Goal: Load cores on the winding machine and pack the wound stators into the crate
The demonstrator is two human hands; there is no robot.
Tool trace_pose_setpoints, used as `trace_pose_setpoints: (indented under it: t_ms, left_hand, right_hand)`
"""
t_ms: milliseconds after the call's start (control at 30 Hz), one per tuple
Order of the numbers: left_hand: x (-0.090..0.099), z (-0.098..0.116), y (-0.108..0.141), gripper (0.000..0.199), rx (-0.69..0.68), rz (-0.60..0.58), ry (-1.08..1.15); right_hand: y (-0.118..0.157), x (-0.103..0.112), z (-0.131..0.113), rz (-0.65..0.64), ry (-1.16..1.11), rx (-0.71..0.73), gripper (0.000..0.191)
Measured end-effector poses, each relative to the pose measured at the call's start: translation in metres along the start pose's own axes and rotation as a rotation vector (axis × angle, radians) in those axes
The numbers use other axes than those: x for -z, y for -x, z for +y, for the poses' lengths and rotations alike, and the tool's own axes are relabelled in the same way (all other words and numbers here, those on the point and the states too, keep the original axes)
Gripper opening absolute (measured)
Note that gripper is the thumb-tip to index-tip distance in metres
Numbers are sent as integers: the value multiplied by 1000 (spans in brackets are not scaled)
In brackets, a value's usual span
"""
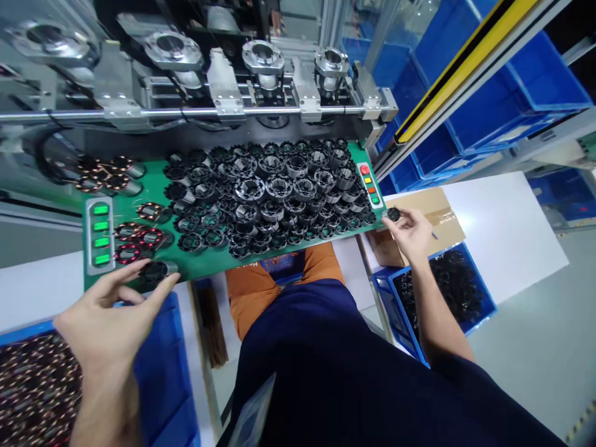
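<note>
Between the thumb and fingers of my left hand (112,310) is a motor stator core (156,273) with a black end piece, low over the green work surface's front left. My right hand (412,233) pinches a small black plastic ring (393,214) just beyond the surface's right edge. Many grey stator cores with black toothed ends (279,186) stand packed, some stacked, across the middle of the green mat (205,264). To their left stand several copper-wound stators (153,211), a few lit reddish.
Clamping fixtures (263,59) line a machine behind the parts. Button panels sit left (100,236) and right (370,186). A blue bin (487,304) of black parts is at right; another (162,372) lies beside wound stators at lower left. A yellow-striped post (433,105) rises at right.
</note>
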State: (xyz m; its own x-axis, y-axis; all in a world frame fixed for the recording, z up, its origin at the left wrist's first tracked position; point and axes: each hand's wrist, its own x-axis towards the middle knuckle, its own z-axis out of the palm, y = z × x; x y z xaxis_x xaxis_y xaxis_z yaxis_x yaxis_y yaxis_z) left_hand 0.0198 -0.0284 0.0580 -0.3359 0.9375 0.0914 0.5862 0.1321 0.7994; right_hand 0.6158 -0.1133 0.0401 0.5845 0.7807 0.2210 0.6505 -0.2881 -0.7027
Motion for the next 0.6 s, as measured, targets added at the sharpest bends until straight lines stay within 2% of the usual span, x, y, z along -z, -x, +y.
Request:
trace_pose_setpoints:
  t_ms: [67, 167, 267, 367, 533, 600]
  left_hand:
    - [1, -3, 1, 60, -4, 21, -23]
    - [-2, -8, 4, 58, -19, -55, -23]
    - [-1, -13, 3, 64, -76, -96, 55]
    - [8, -13, 2, 73, -74, -74, 144]
    - [24, -4, -3, 57, -205, 22, 70]
    - [23, -1, -4, 71, -135, 104, 194]
  right_hand:
    - [-2, 2, 3, 3, 4, 4, 78]
    - [-8, 3, 4, -21, -12, 8, 78]
    - [-13, 1, 3, 21, -64, 8, 81]
    - [-15, 3, -3, 55, -124, 14, 84]
    - [-12, 15, -15, -1, -101, 75, 66]
    - [-10, 17, -17, 16, -89, 84, 73]
